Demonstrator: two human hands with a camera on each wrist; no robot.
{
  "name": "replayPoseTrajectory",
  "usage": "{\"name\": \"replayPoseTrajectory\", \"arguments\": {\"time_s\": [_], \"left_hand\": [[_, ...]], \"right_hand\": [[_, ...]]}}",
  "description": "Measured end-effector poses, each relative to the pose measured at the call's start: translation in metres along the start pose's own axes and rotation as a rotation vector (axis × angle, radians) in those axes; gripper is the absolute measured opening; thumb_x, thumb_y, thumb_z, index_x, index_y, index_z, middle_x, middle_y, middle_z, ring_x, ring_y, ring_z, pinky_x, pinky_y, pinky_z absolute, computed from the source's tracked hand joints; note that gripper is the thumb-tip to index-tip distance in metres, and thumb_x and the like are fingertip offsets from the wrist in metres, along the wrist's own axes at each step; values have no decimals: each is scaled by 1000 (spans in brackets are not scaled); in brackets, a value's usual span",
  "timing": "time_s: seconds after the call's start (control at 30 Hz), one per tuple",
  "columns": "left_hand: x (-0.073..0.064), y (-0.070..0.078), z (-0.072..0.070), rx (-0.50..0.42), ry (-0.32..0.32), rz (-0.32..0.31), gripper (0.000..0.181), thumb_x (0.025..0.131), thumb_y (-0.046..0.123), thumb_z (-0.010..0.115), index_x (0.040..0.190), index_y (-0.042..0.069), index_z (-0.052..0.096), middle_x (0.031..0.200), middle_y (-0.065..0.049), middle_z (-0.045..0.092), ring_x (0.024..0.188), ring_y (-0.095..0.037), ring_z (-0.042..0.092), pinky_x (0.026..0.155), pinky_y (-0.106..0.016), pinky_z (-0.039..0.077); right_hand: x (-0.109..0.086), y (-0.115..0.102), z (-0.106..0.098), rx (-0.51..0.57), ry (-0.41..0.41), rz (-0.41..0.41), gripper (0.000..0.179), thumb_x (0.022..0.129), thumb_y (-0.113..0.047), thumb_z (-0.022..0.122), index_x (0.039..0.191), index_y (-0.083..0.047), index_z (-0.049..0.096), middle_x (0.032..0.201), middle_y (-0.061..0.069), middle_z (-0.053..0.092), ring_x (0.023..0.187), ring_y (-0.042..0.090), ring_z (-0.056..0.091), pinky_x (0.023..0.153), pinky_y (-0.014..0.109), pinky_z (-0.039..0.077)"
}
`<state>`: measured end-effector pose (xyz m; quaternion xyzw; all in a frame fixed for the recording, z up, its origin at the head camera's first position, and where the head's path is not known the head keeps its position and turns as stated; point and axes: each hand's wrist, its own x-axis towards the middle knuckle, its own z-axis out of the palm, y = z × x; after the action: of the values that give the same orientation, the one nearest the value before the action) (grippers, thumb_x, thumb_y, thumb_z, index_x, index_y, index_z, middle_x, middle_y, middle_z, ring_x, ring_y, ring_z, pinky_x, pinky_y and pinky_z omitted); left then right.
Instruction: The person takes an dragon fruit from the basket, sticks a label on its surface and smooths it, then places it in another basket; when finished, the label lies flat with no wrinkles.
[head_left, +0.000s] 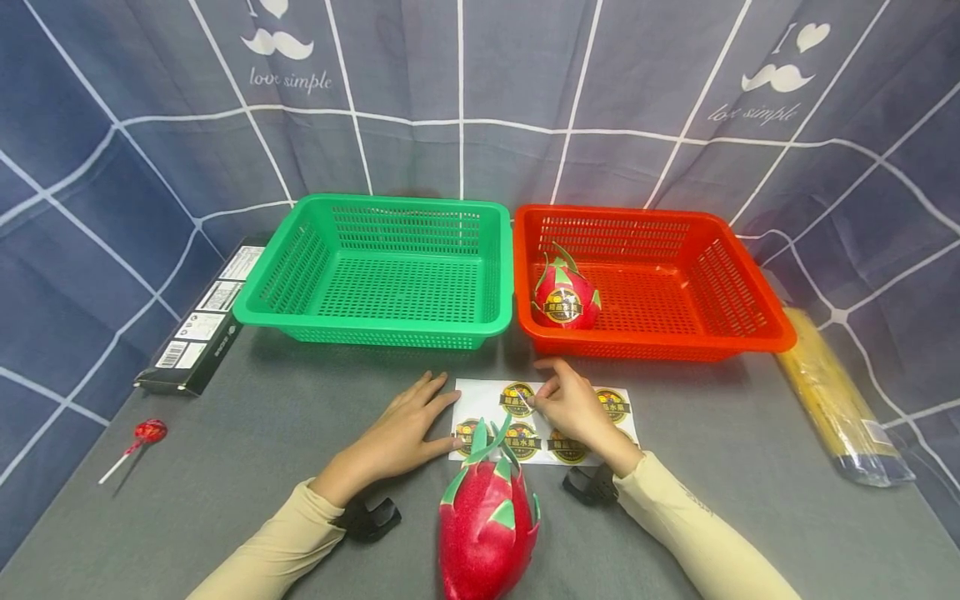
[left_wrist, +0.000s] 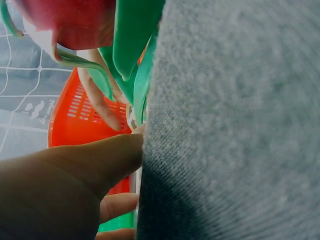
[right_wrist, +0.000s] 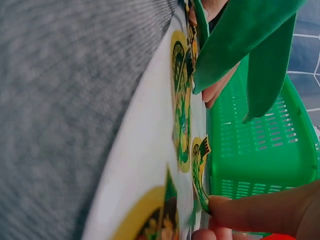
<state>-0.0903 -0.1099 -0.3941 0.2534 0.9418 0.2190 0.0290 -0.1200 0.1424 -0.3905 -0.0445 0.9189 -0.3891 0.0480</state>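
A white sheet (head_left: 476,398) of round black-and-gold stickers lies on the table. My right hand (head_left: 572,404) pinches the edge of one sticker (right_wrist: 198,167), which curls up from the sheet in the right wrist view. With fingers spread, my left hand (head_left: 397,429) rests at the sheet's left edge, its thumb touching the paper. Between my forearms is a red toy dragon fruit (head_left: 487,525) with green leaves, its leaf tips covering part of the lower stickers. Another dragon fruit (head_left: 551,279), bearing a sticker on its front, sits in the red basket (head_left: 652,344).
Left of the red basket stands a green basket (head_left: 375,326). A black box (head_left: 202,325) and a red lollipop (head_left: 151,431) lie on the left. On the right is a clear packet of yellow sticks (head_left: 840,392). A grey checked curtain (head_left: 420,158) hangs behind.
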Motion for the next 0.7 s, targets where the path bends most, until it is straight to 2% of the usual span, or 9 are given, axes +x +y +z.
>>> {"name": "replayPoseTrajectory", "arguments": {"time_s": [0.13, 0.23, 0.33, 0.53, 0.7], "left_hand": [[0, -1, 0, -3, -7, -3, 66, 78, 45, 65, 132, 12, 46, 144, -17, 34, 135, -37, 26, 104, -54, 27], [0, -1, 0, -5, -16, -12, 67, 78, 47, 64, 132, 13, 46, 144, -16, 33, 136, -36, 25, 105, -54, 26], [0, -1, -1, -8, -23, -17, 67, 78, 49, 63, 133, 14, 45, 145, -15, 33, 136, -35, 24, 106, -53, 25], [0, -2, 0, -11, -18, -11, 67, 78, 48, 64, 132, 14, 45, 144, -14, 33, 136, -35, 24, 106, -53, 26], [1, -2, 0, -13, -17, -7, 67, 78, 47, 64, 133, 14, 45, 144, -15, 34, 136, -35, 25, 105, -53, 26]], "right_hand": [[0, 2, 0, 39, -40, -47, 47, 76, -7, 65, 120, -16, 52, 72, 3, 59, 57, 9, 53, 53, 24, 43], [-1, 3, -1, 7, -74, -126, 41, 79, -3, 59, 116, -21, 57, 72, 1, 58, 59, 9, 51, 53, 24, 42], [-2, 3, -2, -56, -99, -211, 37, 81, -3, 56, 111, -25, 62, 75, -1, 56, 65, 10, 47, 58, 25, 40], [-4, 7, -2, -106, -138, -303, 33, 84, -2, 55, 105, -25, 66, 77, -4, 53, 69, 9, 42, 61, 22, 38], [-4, 7, -2, -132, -151, -353, 32, 85, -2, 54, 107, -22, 66, 76, -6, 50, 69, 6, 41, 62, 19, 38]]}}
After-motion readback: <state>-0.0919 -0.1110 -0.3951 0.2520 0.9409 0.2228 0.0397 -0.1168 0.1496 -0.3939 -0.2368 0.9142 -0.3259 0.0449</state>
